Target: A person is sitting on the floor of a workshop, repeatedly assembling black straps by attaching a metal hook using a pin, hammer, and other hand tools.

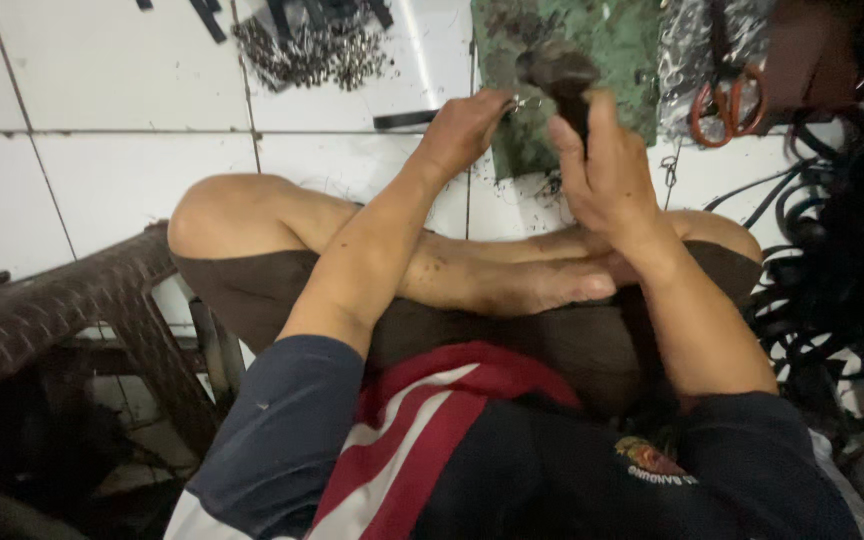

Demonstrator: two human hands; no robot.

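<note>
1. Our right hand (607, 165) closes its fingers around the dark handle of a hammer (559, 72), whose blurred head is raised over a green pad (612, 40) on the white tile floor (112, 100).
2. Our left hand (465, 128) pinches a small metal piece (524, 102) at the pad's edge.
3. We judge the hammer heavy and stiff, best taken low on the handle; the piece seems light, hard and easy to drop.
4. The piece's shape is hard to make out, and our fingers hide most of the handle.
</note>
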